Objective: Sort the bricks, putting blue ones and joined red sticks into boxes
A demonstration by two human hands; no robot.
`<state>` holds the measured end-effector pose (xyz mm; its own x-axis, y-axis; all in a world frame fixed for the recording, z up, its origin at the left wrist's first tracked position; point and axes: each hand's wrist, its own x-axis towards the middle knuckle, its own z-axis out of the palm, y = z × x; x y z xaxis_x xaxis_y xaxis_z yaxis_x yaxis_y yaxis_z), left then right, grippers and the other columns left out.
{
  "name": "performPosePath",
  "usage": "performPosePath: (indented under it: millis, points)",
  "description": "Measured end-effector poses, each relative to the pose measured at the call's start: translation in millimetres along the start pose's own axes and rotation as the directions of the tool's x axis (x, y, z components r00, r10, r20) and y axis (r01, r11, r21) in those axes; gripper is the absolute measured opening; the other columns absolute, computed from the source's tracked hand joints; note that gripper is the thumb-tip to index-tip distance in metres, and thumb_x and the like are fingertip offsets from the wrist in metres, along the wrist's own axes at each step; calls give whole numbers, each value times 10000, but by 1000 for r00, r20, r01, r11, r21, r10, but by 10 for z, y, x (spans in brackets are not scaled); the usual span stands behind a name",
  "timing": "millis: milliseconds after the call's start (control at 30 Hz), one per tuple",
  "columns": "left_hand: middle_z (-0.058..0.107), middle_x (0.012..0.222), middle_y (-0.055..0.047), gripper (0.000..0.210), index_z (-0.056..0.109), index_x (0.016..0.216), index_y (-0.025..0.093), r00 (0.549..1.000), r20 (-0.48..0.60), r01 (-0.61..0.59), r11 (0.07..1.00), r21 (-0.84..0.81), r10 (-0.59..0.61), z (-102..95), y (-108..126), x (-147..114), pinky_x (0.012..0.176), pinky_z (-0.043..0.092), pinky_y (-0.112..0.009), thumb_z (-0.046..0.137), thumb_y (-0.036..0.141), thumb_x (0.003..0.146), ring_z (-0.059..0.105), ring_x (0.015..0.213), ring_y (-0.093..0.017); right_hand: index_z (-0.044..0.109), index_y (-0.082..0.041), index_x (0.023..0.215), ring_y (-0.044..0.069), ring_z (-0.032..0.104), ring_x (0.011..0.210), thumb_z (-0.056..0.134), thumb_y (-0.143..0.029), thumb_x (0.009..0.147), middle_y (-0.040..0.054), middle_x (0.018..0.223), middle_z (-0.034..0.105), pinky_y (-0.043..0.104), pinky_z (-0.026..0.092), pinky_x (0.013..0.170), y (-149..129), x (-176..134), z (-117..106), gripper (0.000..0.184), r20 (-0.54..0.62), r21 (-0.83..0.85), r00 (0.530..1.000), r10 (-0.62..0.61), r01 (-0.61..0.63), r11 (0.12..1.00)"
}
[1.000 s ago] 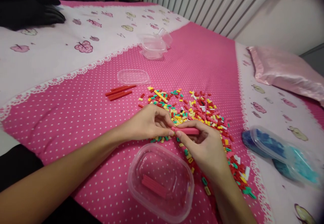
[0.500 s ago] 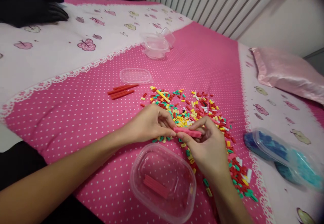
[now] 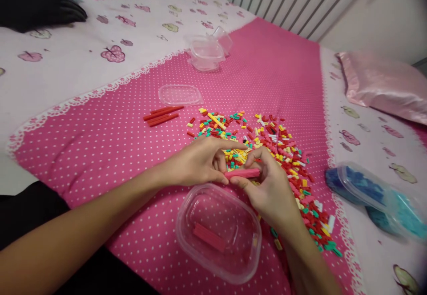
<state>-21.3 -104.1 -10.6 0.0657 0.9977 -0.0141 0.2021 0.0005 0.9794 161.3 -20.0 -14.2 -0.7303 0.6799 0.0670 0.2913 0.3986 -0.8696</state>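
Observation:
Between my two hands is a short pink ribbed stick of joined building blocks [image 3: 242,173]. My left hand [image 3: 203,161] pinches its left end with thumb and curled fingers, the index finger stretched out above it. My right hand [image 3: 270,181] grips the other end between thumb and fingers. Just below sits a clear plastic container [image 3: 218,199], with a similar pink stick of blocks [image 3: 209,237] lying in it. Loose small blocks [image 3: 238,155] in red, yellow, green, white and pink spread behind and to the right of my hands.
Several long red sticks [image 3: 162,116] lie at left, near a clear lid [image 3: 180,95]. Stacked clear containers [image 3: 207,52] stand farther back. At right are containers of blue [image 3: 356,183] and teal pieces [image 3: 407,215]. A pink pillow [image 3: 390,86] rests on the bed's right side.
My left index finger has lifted and stretched out over the pink stick. The stick and both hands have shifted slightly left in view. The camera view has tilted a little.

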Motion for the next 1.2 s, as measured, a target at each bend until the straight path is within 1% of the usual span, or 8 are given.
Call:
performPosePath:
  millis: [133, 233, 467, 667, 800, 867, 1000, 1200]
  points:
    - [709, 684, 0, 737, 530, 1444, 158, 999, 12, -49, 995, -92, 50, -12, -56, 38, 550, 509, -174, 814, 146, 763, 671, 605, -117, 465, -272, 952, 165, 608, 782, 716, -260, 844, -28, 891, 558, 314, 465, 717, 43, 5, -5, 273, -20, 24, 996, -82, 82, 996]
    - [723, 721, -24, 716, 549, 1430, 159, 995, -6, -98, 985, -141, 98, -28, -60, 62, 581, 525, -189, 826, 203, 771, 683, 632, -126, 419, -306, 1106, 178, 656, 901, 657, -275, 912, -10, 975, 602, 357, 509, 825, 32, -2, -3, 309, -40, 205, 996, -80, 87, 975]
    - [688, 762, 16, 673, 573, 1421, 284, 969, 55, -243, 970, 5, 242, -21, 13, 46, 596, 482, -189, 788, 174, 793, 644, 668, -111, 367, -338, 1143, 142, 663, 634, 780, -293, 824, -94, 746, 632, 279, 542, 624, -86, -17, 78, 525, -99, 462, 995, -13, 58, 885]
    - [704, 792, 30, 800, 425, 1521, 320, 956, 92, -290, 944, 159, 278, -60, 32, 15, 620, 464, -191, 749, 126, 816, 651, 702, -113, 475, -306, 1067, 149, 702, 679, 798, -299, 800, -58, 768, 688, 264, 568, 636, -75, -4, -30, 418, -110, 421, 993, 34, 16, 907]
    - [724, 803, 19, 813, 373, 1548, 255, 962, -41, -243, 912, 331, 271, -309, 9, 7, 656, 465, -212, 756, 199, 833, 644, 699, -120, 599, -299, 1019, 166, 720, 803, 748, -230, 835, -15, 869, 706, 264, 584, 684, -309, -175, -265, 247, -193, 85, 977, -91, 109, 990]
    - [728, 824, -5, 707, 462, 1484, 188, 939, -185, -192, 887, 420, 291, -430, -21, 13, 677, 466, -221, 748, 218, 837, 631, 697, -119, 639, -317, 1001, 166, 731, 759, 678, -166, 867, -24, 854, 730, 263, 590, 668, -468, -315, -290, 205, -6, -141, 978, -208, 205, 969]
    - [723, 841, -20, 596, 524, 1398, 140, 906, -250, -177, 842, 510, 342, -499, -89, 27, 665, 457, -219, 723, 201, 839, 613, 682, -112, 677, -257, 961, 190, 711, 556, 496, -28, 858, 13, 771, 768, 265, 548, 462, -622, -522, -104, 310, 381, -417, 857, -348, 495, 762]
    - [711, 813, -1, 562, 543, 1342, 126, 899, -248, -174, 814, 554, 361, -451, -126, 31, 671, 452, -222, 736, 158, 815, 627, 692, -115, 710, -174, 977, 213, 683, 471, 468, 46, 747, 67, 772, 788, 290, 537, 386, -538, -561, 101, 399, 491, -563, 814, -310, 568, 600]
